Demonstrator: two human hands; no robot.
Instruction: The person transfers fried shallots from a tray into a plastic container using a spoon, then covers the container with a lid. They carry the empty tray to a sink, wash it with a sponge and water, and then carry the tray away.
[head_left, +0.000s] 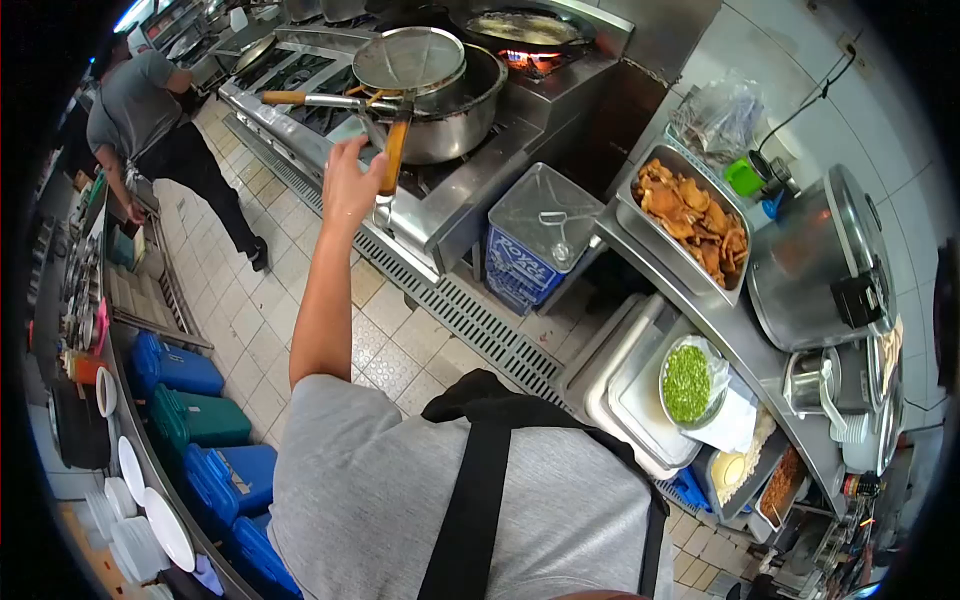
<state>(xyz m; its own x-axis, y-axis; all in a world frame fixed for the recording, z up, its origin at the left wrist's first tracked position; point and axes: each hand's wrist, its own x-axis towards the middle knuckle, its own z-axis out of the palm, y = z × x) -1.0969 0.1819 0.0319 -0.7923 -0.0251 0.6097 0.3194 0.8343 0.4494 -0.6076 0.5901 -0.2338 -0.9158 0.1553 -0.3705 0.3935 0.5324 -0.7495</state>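
Observation:
My left hand (350, 188) is stretched out over the edge of the stove, fingers apart and nothing in them. Its thumb is right at the wooden handle (396, 156) of a strainer. The round mesh strainer (408, 60) rests over a large metal pot (445, 138) on the stove. A second handle (284, 98), also wooden, juts out to the left across the pot. My right hand is out of view.
A wok of bubbling oil (522, 30) sits over flames behind the pot. Beside the stove stands a square blue tin (522, 262). Fried pieces (690, 212) fill a tray, near chopped greens (688, 384) in a bowl. Another person (150, 110) stands at the far left.

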